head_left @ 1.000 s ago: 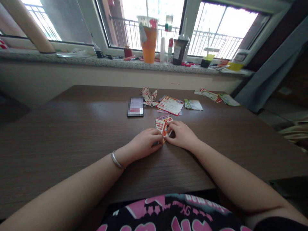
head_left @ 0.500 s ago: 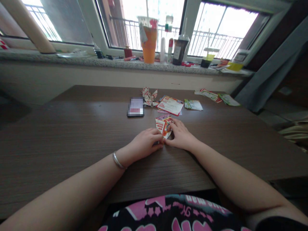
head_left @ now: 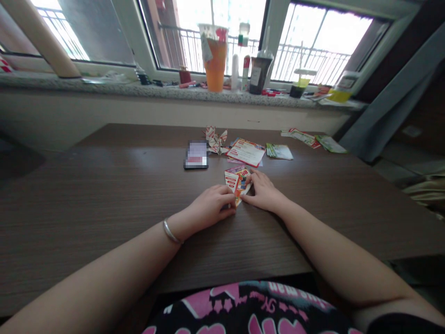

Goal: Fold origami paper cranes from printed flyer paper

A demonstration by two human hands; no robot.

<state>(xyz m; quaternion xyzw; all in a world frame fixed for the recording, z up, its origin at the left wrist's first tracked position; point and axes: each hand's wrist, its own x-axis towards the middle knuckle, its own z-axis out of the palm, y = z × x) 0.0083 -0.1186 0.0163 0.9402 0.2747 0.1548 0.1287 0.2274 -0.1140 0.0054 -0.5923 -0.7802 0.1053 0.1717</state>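
A sheet of printed paper [head_left: 239,179], folded to a kite-like shape in red, yellow and white, lies on the table between my hands. My left hand [head_left: 216,202] is closed on its lower left edge, fingers curled over the paper. On the other side my right hand [head_left: 266,192] grips the right edge, with the fingertips at the upper right and the thumb lower down. Parts of the paper's lower end are hidden under the left fingers. Just beyond it rests a stack of printed leaflets [head_left: 246,152].
A phone [head_left: 196,155] lies at the back, beside a folded paper figure [head_left: 216,140]. Green-and-white cards [head_left: 279,151] and more leaflets [head_left: 306,138] are at the back right. On the windowsill [head_left: 149,92] stand an orange drink cup [head_left: 215,65] and a dark cup [head_left: 260,74].
My right hand has shifted slightly to the right, away from the left hand. More of the paper's printed right side shows now. The left hand has barely moved.
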